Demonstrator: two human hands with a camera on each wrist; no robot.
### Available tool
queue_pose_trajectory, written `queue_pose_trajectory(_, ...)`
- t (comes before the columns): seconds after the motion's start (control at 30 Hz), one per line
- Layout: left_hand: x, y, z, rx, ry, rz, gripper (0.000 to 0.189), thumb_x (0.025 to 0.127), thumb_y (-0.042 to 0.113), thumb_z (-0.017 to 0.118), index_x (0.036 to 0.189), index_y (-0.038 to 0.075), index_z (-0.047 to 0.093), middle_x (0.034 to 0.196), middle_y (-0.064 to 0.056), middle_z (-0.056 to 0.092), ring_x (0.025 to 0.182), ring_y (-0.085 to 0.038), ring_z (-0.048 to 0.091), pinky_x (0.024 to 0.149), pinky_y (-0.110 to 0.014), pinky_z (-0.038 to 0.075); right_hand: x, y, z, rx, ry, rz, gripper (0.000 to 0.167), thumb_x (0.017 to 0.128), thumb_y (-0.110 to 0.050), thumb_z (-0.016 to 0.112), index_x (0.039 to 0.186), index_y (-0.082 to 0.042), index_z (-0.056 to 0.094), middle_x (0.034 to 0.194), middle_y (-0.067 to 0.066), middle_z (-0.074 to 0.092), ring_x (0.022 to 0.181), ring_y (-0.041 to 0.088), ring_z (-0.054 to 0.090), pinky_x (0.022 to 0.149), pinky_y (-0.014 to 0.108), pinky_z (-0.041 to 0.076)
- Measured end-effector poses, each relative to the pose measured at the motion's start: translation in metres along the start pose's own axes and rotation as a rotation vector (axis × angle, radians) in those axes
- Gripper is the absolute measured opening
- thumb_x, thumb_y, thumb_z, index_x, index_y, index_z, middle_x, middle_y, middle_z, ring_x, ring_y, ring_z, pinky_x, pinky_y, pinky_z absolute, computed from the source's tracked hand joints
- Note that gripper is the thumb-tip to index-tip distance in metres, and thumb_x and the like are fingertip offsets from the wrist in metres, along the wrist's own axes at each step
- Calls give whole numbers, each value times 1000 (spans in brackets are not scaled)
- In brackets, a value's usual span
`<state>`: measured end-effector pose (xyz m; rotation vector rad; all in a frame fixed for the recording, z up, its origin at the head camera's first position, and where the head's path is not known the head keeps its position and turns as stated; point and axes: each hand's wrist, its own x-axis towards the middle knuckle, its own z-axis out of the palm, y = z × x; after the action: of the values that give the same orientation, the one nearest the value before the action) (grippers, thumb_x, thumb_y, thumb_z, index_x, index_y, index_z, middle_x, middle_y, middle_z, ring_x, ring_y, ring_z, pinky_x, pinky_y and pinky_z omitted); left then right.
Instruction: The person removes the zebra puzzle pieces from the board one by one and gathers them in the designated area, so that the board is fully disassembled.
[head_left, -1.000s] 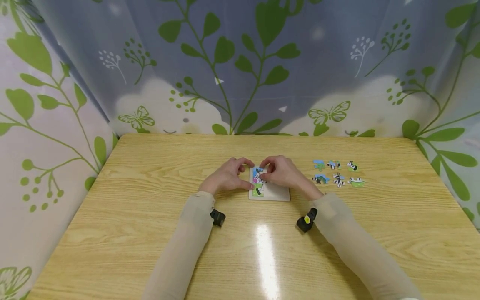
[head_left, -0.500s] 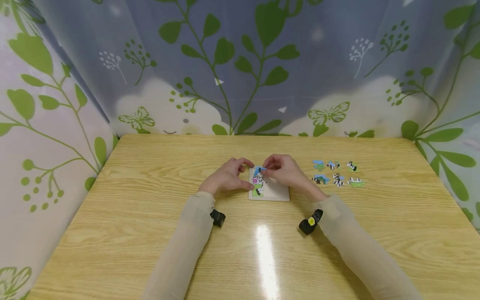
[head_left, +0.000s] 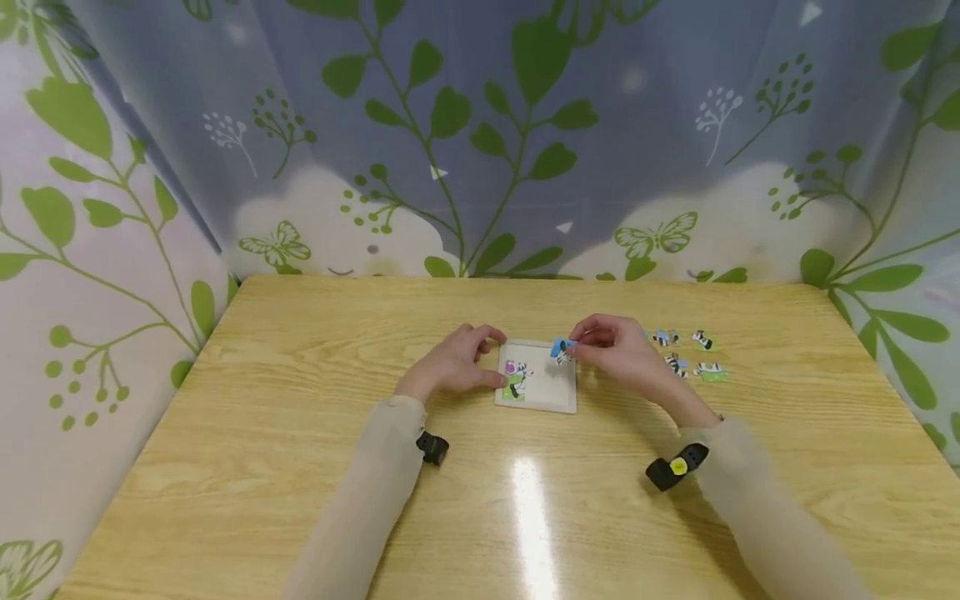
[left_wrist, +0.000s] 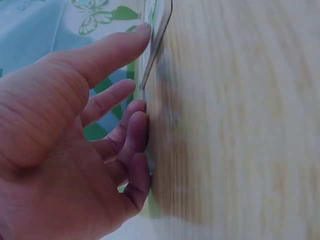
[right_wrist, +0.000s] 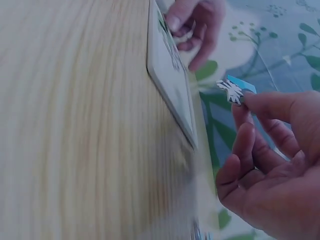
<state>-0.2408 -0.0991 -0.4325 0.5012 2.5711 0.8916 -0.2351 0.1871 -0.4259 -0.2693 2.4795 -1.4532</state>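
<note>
My right hand (head_left: 622, 354) pinches a jigsaw puzzle piece (head_left: 561, 350) between thumb and fingers, raised over the right side of the puzzle tray (head_left: 546, 387). Blue sky and black-and-white zebra stripes show on that piece (right_wrist: 234, 92) in the right wrist view. The pale square tray lies flat on the table. In its lower left corner sits a zebra piece (head_left: 516, 385) with green and pink on it. At the tray's left edge is my left hand (head_left: 453, 360), fingers spread and bent, with the thumb (left_wrist: 112, 52) resting on the rim.
Several loose puzzle pieces (head_left: 703, 339) lie in two rows on the wooden table (head_left: 315, 367), right of the tray and partly behind my right hand. A leaf-printed curtain (head_left: 450, 167) hangs along the table's back edge.
My right hand has lifted the blue-topped zebra piece off the tray's upper left part and moved it right, tilting it. The left hand stays at the tray's left edge.
</note>
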Motion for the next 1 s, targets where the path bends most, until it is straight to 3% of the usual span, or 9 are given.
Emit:
queue_pose_trajectory(0.17,-10,1,4,4,-6,8,64,89,32,79,145,17,52,123,-9,53,105,-22,49,94,-39,45,-22,17,-21,-31,6,0,25,96,-26,73,111,-7,66,98,13,71,86,25,66,71,31,52)
queue_pose_trajectory(0.5,-22,5,10,40,15,-43,70,84,33,84,146,21,52,131,-9,52,116,-24,52,101,-45,47,-55,39,-50,-139,-26,-9,22,97,-21,72,110,-4,67,98,12,71,85,16,65,69,28,50)
queue_pose_trajectory(1.0,-16,3,10,-2,15,-51,70,83,36,84,143,22,52,129,-7,52,116,-22,50,102,-44,45,-66,53,-71,-238,-105,-6,15,95,-15,72,105,-5,68,91,7,70,81,9,62,69,25,49)
